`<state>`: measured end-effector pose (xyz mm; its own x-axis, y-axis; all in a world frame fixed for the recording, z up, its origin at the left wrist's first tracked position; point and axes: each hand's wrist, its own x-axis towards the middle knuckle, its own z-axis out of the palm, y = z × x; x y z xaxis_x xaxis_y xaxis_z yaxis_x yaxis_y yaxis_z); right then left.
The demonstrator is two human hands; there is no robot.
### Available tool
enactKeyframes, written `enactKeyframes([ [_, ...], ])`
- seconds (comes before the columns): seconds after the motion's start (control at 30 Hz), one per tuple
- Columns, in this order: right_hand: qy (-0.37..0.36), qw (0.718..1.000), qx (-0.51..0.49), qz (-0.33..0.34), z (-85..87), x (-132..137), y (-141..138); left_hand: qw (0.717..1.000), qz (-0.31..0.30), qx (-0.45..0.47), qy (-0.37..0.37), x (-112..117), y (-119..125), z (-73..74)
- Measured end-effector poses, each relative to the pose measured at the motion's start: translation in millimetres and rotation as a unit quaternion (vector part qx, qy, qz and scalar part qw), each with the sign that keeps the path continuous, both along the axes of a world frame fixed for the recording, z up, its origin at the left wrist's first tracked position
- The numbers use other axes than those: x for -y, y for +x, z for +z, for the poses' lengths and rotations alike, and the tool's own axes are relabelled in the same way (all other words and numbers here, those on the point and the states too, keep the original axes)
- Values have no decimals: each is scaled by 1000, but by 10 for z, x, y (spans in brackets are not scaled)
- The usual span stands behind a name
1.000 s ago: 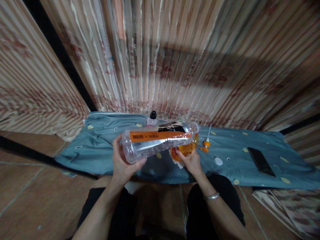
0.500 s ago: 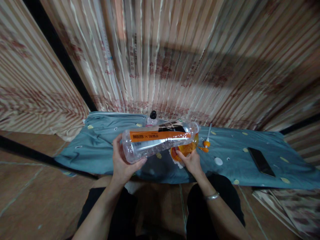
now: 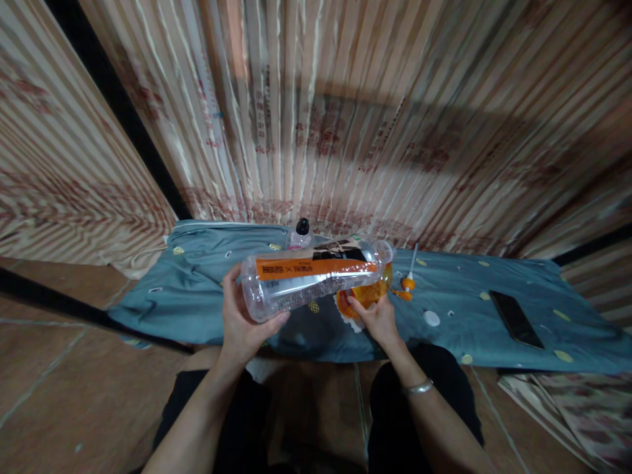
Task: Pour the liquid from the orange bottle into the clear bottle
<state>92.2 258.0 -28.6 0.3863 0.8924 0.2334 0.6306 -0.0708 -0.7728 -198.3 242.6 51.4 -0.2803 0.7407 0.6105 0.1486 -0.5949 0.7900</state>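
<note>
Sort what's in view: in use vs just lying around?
In use:
left hand gripping the tipped clear bottle
right hand on the orange container under the bottle's mouth

Lying about on the blue cloth:
black phone
white cap
orange pump nozzle
small black-capped bottle

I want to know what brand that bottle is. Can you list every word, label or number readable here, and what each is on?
Clear bottle in the left hand, orange label band: pale characters with an "X" between two groups, too blurred to read.
Same bottle, small print below the band: too small to read.
Curtain: reddish printed marks, blurred, unreadable.
Phone: dark screen, no text.
</note>
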Motion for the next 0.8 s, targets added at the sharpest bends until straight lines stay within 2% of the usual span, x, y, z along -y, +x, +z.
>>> enactKeyframes([
  [0.43, -8, 1000, -14, -3, 46, 10, -26, 1000, -1, -1, -10, 8, -1, 9],
  [0.8, 8, 1000, -5, -10, 0, 6, -12, 1000, -10, 11, -19, 18, -4, 20],
])
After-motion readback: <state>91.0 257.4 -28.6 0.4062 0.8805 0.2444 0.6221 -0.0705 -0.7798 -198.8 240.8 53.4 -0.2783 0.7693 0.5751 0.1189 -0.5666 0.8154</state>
